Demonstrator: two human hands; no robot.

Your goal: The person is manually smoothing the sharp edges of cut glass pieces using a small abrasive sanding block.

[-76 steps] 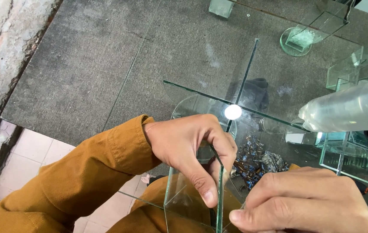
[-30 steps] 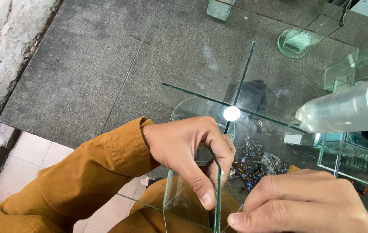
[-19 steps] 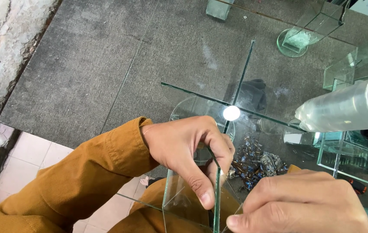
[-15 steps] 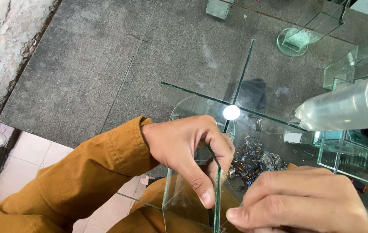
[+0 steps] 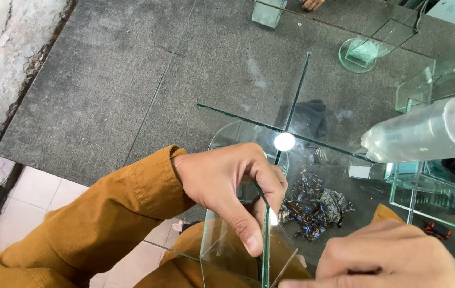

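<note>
Both hands grip upright glass panes (image 5: 235, 250), their lower parts cut off.

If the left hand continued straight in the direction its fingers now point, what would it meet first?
The left hand points down and right, its fingers already on the upright glass pane. Past that edge, probably the right hand comes first, though depth is unclear.

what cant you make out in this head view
- Right hand: fingertips cut off by the bottom edge; its grip is unclear.
- Upright glass panes: lower parts cut off below.
- Left hand: thumb hidden behind the glass.
- Small dark pieces: too small to identify.
</note>
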